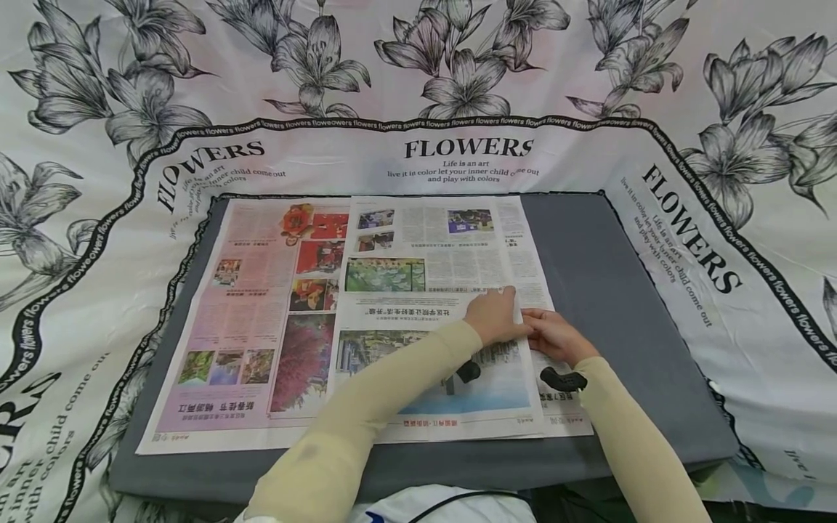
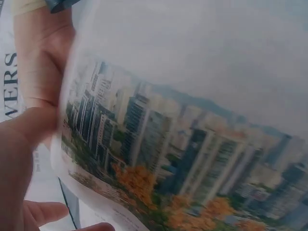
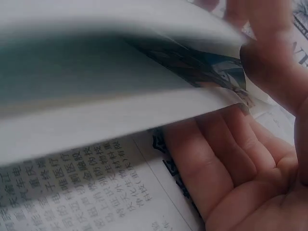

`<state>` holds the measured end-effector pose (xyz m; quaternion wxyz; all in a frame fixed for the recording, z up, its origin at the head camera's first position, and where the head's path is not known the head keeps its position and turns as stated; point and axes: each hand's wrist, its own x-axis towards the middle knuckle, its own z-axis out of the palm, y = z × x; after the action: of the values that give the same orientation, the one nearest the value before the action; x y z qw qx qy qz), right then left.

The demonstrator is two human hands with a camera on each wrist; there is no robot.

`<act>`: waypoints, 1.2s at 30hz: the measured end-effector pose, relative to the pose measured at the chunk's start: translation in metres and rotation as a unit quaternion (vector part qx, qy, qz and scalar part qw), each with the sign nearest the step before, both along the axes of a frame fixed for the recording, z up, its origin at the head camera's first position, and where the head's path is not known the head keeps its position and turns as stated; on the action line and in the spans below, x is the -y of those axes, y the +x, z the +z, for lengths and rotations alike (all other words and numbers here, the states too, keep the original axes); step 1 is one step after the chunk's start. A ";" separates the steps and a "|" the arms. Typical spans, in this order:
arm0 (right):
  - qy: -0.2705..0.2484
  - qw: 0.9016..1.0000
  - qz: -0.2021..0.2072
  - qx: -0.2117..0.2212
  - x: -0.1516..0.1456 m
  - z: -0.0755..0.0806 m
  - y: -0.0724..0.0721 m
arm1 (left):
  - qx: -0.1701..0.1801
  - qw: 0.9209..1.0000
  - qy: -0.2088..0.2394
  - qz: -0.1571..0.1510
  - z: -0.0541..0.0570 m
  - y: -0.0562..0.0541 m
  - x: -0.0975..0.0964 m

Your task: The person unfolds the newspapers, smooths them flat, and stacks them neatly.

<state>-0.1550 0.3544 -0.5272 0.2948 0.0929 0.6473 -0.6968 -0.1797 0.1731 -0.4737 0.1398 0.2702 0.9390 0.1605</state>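
A printed newspaper [image 1: 392, 312] is spread out, its sheets overlapping. My left hand [image 1: 498, 317] grips the right edge of the upper sheet. Beside it, my right hand [image 1: 557, 338] holds the same edge, palm turned up. The right wrist view shows the right hand's fingers [image 3: 211, 154] beneath the raised sheet [image 3: 110, 110] and a thumb at its edge. In the left wrist view, the left hand [image 2: 19, 154] is at the lower left, near the bowed sheet with a city photo [image 2: 192, 149]. The sheet hides some fingertips.
A dark grey mat or board [image 1: 588, 254] lies under the newspaper, showing along its right and front. Around it spreads a white cloth [image 1: 471, 156] with flower drawings and lettering. Each wrist carries a black strap or mount [image 1: 564, 379].
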 end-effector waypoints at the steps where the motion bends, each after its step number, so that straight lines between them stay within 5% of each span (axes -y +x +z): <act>1: 0.000 1.000 0.000 0.001 0.000 0.000 0.000 | -0.004 1.000 -0.009 -0.003 0.001 -0.001 -0.002; 10: -0.006 1.000 0.002 0.009 -0.001 0.000 -0.004 | -0.047 0.992 -0.098 -0.067 0.004 0.000 -0.011; 17: -0.001 1.000 -0.004 0.009 0.002 -0.002 -0.004 | -0.061 0.991 -0.095 -0.076 0.008 0.000 -0.010; 25: 0.004 1.000 -0.009 0.012 0.002 -0.004 -0.005 | -0.065 0.995 -0.051 -0.059 0.025 -0.005 -0.001; 36: 0.006 0.998 -0.046 0.035 0.002 -0.005 -0.006 | 0.039 0.997 -0.036 -0.063 0.058 -0.028 0.033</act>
<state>-0.1605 0.3520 -0.5321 0.2846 0.1484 0.6360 -0.7018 -0.2081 0.1398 -0.4158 0.1957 0.3169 0.9192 0.1279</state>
